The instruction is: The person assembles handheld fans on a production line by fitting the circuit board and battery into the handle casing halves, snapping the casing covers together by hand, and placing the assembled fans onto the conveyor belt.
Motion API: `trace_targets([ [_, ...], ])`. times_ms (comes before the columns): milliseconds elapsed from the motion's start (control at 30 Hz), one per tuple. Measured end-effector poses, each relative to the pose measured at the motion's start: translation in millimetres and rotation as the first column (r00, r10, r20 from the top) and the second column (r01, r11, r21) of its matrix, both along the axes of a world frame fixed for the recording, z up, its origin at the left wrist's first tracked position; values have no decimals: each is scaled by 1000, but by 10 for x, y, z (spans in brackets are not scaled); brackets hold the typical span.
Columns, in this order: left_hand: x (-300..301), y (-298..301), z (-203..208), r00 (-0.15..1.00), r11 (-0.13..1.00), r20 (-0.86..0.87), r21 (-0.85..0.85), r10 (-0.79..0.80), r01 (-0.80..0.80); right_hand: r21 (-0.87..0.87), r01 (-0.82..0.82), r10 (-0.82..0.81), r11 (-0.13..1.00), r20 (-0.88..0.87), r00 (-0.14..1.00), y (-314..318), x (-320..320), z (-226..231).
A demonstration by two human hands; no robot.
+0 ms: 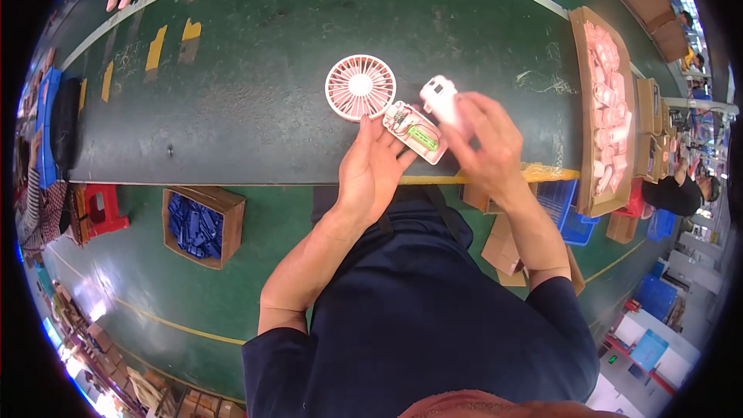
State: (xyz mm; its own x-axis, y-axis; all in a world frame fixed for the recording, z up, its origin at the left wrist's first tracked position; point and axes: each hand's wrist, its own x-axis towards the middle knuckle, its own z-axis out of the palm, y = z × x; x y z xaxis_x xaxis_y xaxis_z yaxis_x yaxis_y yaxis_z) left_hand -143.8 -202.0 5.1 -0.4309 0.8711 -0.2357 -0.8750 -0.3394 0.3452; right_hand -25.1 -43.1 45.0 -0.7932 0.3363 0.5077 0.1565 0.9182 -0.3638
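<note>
A pink handheld fan (361, 86) with a round slatted head lies over the dark green bench at the middle. Its handle is opened, showing wires and a green part (422, 136) inside. My left hand (370, 170) holds the fan from the near side, thumb by the head's rim and fingers beneath the handle. In my right hand (491, 142), slightly blurred, is a pale pink handle cover (441, 98) with a cut-out near its end. The cover is tilted just right of the opened handle; whether the two touch I cannot tell.
On the bench's right end stands a long cardboard box (582, 108) of pink plastic parts. Beneath the left side, a carton (203, 257) holds blue parts, near a red stool (105, 209). Blue crates (559, 200) sit under the right side. Other people are farther off at both sides.
</note>
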Motion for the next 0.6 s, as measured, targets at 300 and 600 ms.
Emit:
trace_targets([
  [300,-18,-13,-13,999,999,9,20,-30,30,33,-91,87,995,93,992,-350,-76,30],
  [600,8,-13,-43,1000,999,24,38,-5,5,49,-78,71,996,139,988,-411,-124,20],
])
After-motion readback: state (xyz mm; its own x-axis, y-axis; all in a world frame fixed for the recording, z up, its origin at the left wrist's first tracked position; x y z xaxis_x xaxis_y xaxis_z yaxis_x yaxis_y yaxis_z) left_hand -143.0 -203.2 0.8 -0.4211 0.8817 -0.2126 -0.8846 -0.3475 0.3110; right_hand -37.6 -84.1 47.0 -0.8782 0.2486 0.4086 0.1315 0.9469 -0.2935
